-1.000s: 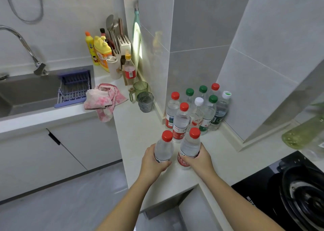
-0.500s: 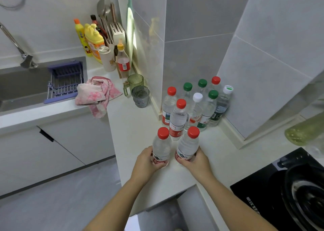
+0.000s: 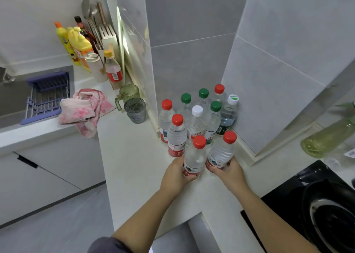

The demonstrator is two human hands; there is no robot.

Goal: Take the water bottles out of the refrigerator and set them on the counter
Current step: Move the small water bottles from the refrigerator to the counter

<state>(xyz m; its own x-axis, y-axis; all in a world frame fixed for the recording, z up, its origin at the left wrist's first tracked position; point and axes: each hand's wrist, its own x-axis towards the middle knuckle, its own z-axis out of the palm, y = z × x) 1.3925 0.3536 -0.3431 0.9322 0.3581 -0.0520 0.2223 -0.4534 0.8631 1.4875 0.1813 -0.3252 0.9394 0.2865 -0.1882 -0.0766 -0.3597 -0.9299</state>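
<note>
Two clear red-capped water bottles stand on the white counter [image 3: 130,156]. My left hand [image 3: 175,176] grips the left bottle [image 3: 194,157] low down, and my right hand [image 3: 229,173] grips the right bottle [image 3: 221,152] at its base. Both sit directly in front of a cluster of several more water bottles [image 3: 197,116] with red, green and white caps, packed into the tiled wall corner.
A grey glass [image 3: 135,110] and a green mug [image 3: 128,95] stand left of the cluster, beside a pink cloth [image 3: 84,108]. Detergent bottles and a utensil holder [image 3: 90,49] line the back wall by the sink [image 3: 11,99]. A black stove [image 3: 315,204] lies at right.
Both hands have slid the two red-capped bottles farther back across the counter, up against the cluster in the corner. The camera has shifted along with them.
</note>
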